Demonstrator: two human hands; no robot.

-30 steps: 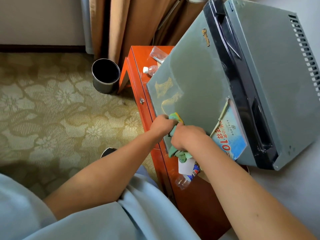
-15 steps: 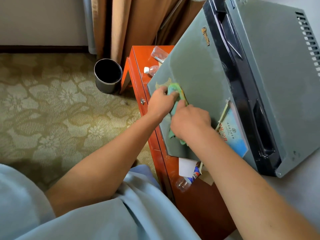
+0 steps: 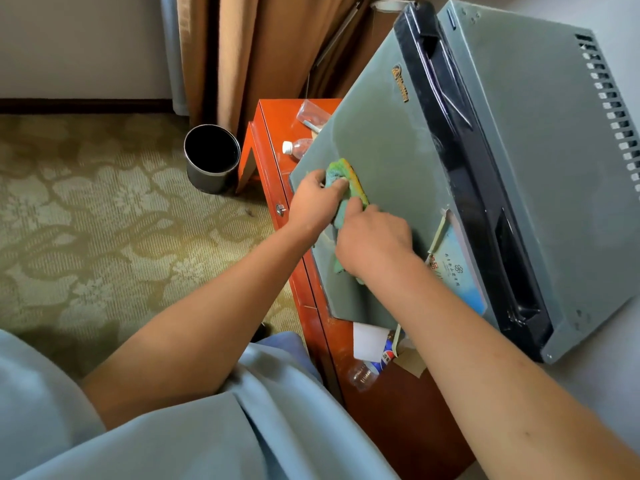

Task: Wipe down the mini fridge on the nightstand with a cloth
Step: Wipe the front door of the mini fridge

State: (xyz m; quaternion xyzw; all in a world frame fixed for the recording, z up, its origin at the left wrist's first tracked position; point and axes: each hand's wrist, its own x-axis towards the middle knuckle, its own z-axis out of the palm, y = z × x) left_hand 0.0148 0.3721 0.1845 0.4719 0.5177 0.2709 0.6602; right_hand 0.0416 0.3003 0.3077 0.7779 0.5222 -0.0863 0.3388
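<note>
Nightstand: fridge; bottles

We press a green cloth against the grey door of the mini fridge, near the door's lower left edge. Our left hand grips the cloth's upper part, our right hand its lower part. The fridge stands on an orange-red nightstand; a plastic bottle lies at the nightstand's far edge, another bottle at its near edge. A black bin stands on the carpet.
</note>
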